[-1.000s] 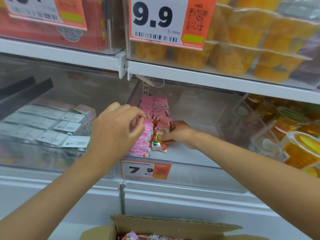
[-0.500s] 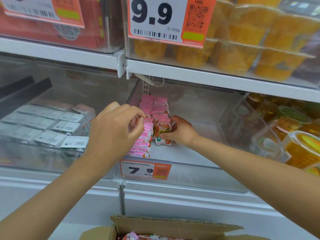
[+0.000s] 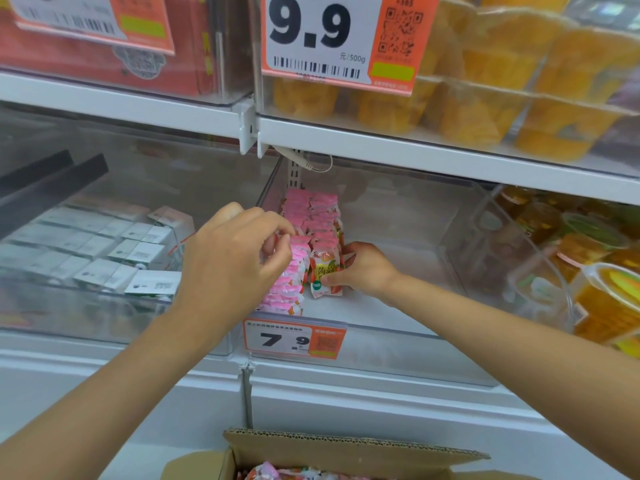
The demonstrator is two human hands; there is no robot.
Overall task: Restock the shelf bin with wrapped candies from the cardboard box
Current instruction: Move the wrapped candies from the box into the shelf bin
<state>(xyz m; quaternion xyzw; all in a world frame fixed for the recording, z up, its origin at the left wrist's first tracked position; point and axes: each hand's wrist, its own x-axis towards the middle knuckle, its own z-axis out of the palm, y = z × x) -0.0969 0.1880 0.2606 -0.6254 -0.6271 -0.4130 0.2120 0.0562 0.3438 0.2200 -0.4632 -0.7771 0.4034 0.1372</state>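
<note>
A clear shelf bin (image 3: 408, 320) holds two rows of pink wrapped candies (image 3: 311, 216) along its left side. My right hand (image 3: 363, 268) reaches into the bin and pinches the front candy (image 3: 325, 275) of the right row, holding it upright against the row. My left hand (image 3: 228, 268) hovers at the front of the left row, its fingertips pinching the top of a pink candy (image 3: 294, 251). The open cardboard box (image 3: 346, 452) sits at the bottom edge, with more pink candies (image 3: 273, 472) showing inside.
A 7.9 price tag (image 3: 294, 339) hangs on the bin's front. A clear bin of white boxes (image 3: 114, 251) stands to the left, jelly cups (image 3: 595, 289) to the right. The shelf above carries orange fruit cups (image 3: 485, 109) and a 9.9 tag (image 3: 329, 39).
My right hand has stood the front candy upright and pressed it against the right row. My left hand has stayed at the left row.
</note>
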